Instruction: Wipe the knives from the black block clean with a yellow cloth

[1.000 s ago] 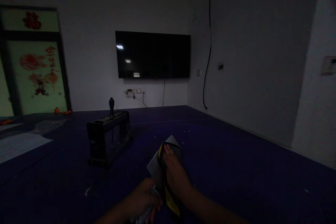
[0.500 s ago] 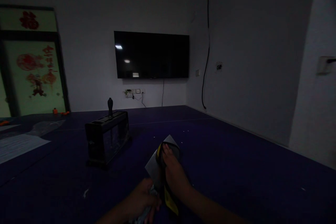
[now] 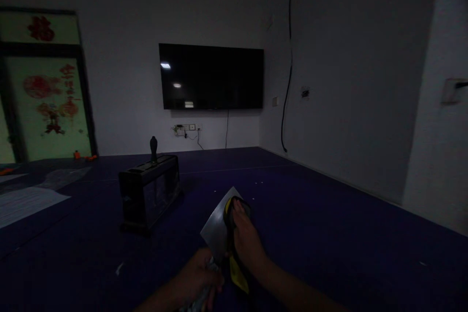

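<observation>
My left hand (image 3: pixel 200 275), low in the middle, is closed around the lower end of a putty knife (image 3: pixel 215 224), with pale crumpled material (image 3: pixel 199 298) showing at the fingers. The knife's broad, flat metal blade points up and away at a tilt. My right hand (image 3: pixel 247 236) lies along the blade's right side, fingers together, pressing a dark cloth-like piece with yellow and black edging (image 3: pixel 237 273). Its exact kind is too dark to make out. The knife's handle is mostly hidden by my left fingers.
A black frame-like box with an upright knob handle (image 3: pixel 151 190) stands to the left on the purple-blue tabletop (image 3: pixel 310 243). White paper sheets (image 3: pixel 29 204) and clear plastic (image 3: pixel 64 177) lie farther left. Small orange items (image 3: pixel 76 155) sit near the back. White scraps (image 3: pixel 119 268) dot the surface.
My right hand and the yellow-edged piece have shifted slightly to the right across the blade, baring more metal. The blade has tilted a little; my left hand stays almost in place.
</observation>
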The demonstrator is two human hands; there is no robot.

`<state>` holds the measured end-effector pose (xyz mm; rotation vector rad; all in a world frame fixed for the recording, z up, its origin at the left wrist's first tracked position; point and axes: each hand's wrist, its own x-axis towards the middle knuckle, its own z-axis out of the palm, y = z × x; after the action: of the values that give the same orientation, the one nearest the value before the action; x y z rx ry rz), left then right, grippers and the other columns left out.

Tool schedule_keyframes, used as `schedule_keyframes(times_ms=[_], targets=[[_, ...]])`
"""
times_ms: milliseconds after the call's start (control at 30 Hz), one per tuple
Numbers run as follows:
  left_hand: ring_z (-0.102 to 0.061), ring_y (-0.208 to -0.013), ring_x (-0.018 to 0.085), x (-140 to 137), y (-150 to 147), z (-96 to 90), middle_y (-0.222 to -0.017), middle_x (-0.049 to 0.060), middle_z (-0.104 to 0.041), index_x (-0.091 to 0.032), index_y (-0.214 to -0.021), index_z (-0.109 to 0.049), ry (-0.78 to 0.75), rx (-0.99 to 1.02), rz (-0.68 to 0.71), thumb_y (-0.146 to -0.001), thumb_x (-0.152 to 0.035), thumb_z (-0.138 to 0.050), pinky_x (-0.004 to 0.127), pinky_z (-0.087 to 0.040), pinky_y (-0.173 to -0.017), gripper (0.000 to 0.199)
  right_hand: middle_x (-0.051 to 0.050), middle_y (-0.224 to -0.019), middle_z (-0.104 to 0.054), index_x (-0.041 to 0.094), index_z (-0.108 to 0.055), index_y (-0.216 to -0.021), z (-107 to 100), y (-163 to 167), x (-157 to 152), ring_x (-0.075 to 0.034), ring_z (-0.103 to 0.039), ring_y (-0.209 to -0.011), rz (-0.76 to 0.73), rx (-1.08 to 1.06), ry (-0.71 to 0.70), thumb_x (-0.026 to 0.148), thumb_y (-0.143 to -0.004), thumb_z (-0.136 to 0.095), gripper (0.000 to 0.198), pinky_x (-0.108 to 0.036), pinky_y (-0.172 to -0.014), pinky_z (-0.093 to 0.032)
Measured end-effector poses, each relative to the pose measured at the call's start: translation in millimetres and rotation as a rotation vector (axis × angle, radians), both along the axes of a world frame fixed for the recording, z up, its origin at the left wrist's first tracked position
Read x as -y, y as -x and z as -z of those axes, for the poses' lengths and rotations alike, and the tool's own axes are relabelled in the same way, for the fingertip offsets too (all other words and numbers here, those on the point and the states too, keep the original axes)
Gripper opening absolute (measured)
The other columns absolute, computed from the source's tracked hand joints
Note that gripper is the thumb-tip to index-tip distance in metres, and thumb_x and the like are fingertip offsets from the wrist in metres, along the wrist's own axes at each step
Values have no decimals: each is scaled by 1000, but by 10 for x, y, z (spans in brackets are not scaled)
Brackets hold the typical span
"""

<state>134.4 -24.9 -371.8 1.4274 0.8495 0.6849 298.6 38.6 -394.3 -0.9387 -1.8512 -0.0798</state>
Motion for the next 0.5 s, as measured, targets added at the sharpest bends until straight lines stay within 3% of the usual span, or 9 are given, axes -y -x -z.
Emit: schedule_keyframes(times_ms=[300,500], targets=[[-47,-31,8,-30,17,32,-46,-3,-53,-13,-67,-55,11,21,67,-56,-19,-55,13,-32,-29,13,-11,-143,-34,8,-39,-134,-146,73,109,-18,-14,-137,-54,181,-68,-9,-60,-27,77,-47,-109,-26],[-49,-32,9,-7,17,-3,-49,-3,-55,-12,-68,-57,12,31,47,-53,-15,-53,14,-35,-29,16,-12,-143,-35,7,-44,-131,-138,70,94,-18,-16,-137,-43,149,-30,-9,-61,-27,74,-48,-109,-27]])
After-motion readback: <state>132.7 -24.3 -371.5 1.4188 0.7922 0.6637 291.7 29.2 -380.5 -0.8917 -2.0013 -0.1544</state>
